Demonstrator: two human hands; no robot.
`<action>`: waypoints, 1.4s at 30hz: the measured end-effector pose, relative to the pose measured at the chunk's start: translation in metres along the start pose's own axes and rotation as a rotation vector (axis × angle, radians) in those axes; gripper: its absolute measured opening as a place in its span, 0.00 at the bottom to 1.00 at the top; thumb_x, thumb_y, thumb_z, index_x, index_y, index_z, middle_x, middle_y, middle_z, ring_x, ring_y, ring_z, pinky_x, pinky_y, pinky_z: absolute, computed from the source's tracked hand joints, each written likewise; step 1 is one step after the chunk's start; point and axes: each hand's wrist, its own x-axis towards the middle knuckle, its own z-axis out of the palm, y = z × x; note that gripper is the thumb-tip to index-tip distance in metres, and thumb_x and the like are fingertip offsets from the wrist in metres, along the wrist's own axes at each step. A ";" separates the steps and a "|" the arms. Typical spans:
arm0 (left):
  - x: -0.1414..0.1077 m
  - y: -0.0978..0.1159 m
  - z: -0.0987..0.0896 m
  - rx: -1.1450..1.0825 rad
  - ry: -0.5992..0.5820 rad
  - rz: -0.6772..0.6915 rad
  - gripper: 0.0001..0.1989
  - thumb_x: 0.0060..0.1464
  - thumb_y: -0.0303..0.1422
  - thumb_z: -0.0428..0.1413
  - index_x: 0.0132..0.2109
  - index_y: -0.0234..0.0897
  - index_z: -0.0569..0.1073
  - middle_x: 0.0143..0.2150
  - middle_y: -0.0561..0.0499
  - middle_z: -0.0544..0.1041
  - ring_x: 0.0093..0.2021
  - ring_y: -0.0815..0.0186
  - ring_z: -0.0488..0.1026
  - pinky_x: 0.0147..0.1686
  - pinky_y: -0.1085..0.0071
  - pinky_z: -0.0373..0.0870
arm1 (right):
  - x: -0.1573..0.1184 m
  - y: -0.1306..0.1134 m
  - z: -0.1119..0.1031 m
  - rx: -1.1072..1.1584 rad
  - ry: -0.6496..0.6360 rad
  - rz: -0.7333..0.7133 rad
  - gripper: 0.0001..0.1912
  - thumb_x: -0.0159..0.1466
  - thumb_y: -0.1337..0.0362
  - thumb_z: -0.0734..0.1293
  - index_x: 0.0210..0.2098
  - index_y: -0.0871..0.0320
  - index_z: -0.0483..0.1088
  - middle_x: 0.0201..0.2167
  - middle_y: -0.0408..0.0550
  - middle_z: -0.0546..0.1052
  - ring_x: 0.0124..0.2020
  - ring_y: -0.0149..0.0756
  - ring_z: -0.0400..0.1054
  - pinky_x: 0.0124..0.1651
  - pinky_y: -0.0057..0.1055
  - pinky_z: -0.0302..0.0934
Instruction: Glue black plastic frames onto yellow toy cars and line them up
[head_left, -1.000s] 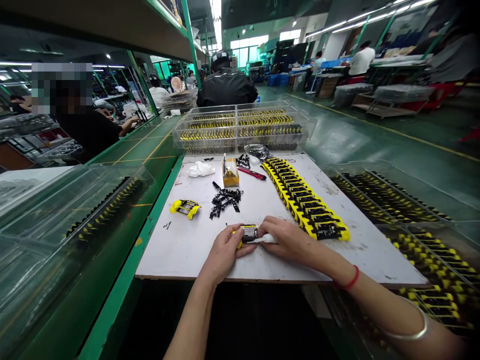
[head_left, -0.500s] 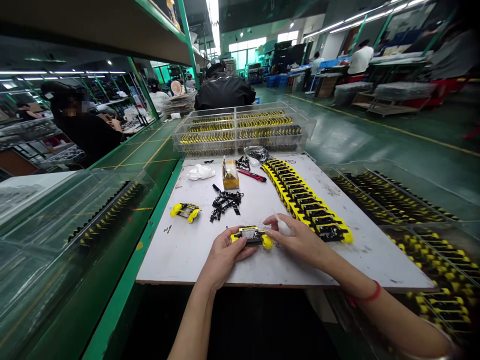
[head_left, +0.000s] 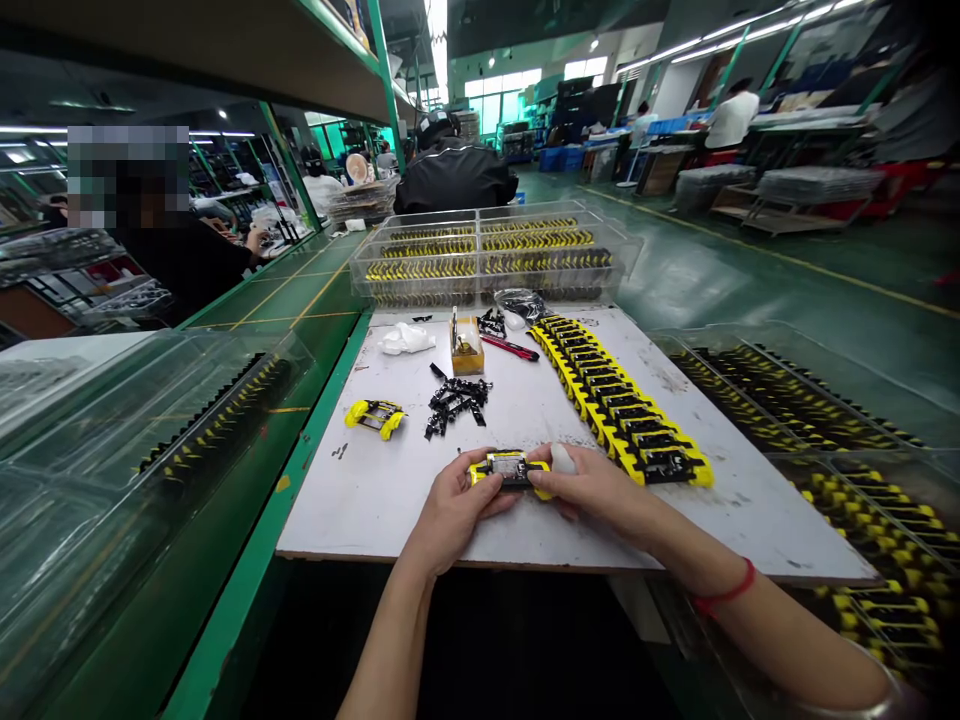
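Observation:
Just above the front of the white board [head_left: 360,520], a small yellow-and-black plastic frame part [head_left: 508,467] is held between both hands. My left hand [head_left: 456,505] grips its left end, thumb on the near edge. On its right end are the closed thumb and fingers of my right hand [head_left: 592,490]; a white covering [head_left: 562,459] shows on one of those fingers. A similar yellow-and-black part [head_left: 376,418] lies alone on the left. Behind my hands is a loose pile of small black pieces [head_left: 457,402]. To the right runs a long row of yellow-and-black parts [head_left: 622,405].
A small yellow box [head_left: 467,355] stands near the back, beside a red cutter-like tool [head_left: 510,347] and crumpled white material [head_left: 406,339]. Clear trays of parts [head_left: 480,262] stand behind the board; more trays [head_left: 795,400] flank it. A person [head_left: 454,175] sits ahead.
My right hand has closed in on the right end of the frame part, its fingers now gripping it. The view has shifted slightly.

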 end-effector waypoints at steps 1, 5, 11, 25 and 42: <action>0.000 0.000 0.000 0.001 -0.002 0.001 0.20 0.57 0.33 0.57 0.55 0.33 0.66 0.53 0.41 0.74 0.51 0.60 0.74 0.51 0.68 0.73 | 0.000 0.000 0.000 0.002 -0.004 0.004 0.19 0.56 0.52 0.67 0.40 0.60 0.66 0.21 0.38 0.66 0.19 0.27 0.57 0.22 0.25 0.50; 0.000 -0.001 0.000 0.000 -0.013 -0.004 0.20 0.58 0.33 0.57 0.56 0.33 0.65 0.53 0.40 0.74 0.52 0.60 0.73 0.51 0.69 0.73 | 0.001 -0.002 0.001 -0.010 -0.003 0.019 0.18 0.55 0.54 0.67 0.39 0.59 0.66 0.21 0.38 0.66 0.20 0.27 0.57 0.22 0.25 0.52; -0.002 0.000 0.002 0.003 0.023 -0.026 0.26 0.57 0.32 0.58 0.59 0.34 0.60 0.52 0.40 0.75 0.47 0.61 0.76 0.49 0.67 0.74 | -0.001 -0.005 0.004 -0.064 0.027 0.033 0.18 0.54 0.55 0.68 0.39 0.59 0.65 0.19 0.37 0.66 0.18 0.28 0.57 0.21 0.26 0.53; 0.002 0.004 -0.001 -0.147 0.025 -0.046 0.17 0.61 0.33 0.51 0.54 0.29 0.67 0.50 0.38 0.75 0.47 0.55 0.76 0.45 0.62 0.75 | 0.002 0.006 0.003 -0.019 0.011 0.040 0.18 0.57 0.54 0.67 0.41 0.60 0.65 0.16 0.36 0.65 0.17 0.27 0.57 0.22 0.25 0.49; -0.003 -0.001 0.000 -0.038 0.013 0.013 0.29 0.55 0.32 0.59 0.61 0.33 0.57 0.49 0.39 0.76 0.45 0.57 0.77 0.52 0.56 0.71 | 0.002 0.005 0.003 -0.033 0.009 -0.028 0.21 0.56 0.52 0.68 0.41 0.60 0.64 0.22 0.41 0.72 0.19 0.27 0.59 0.24 0.26 0.53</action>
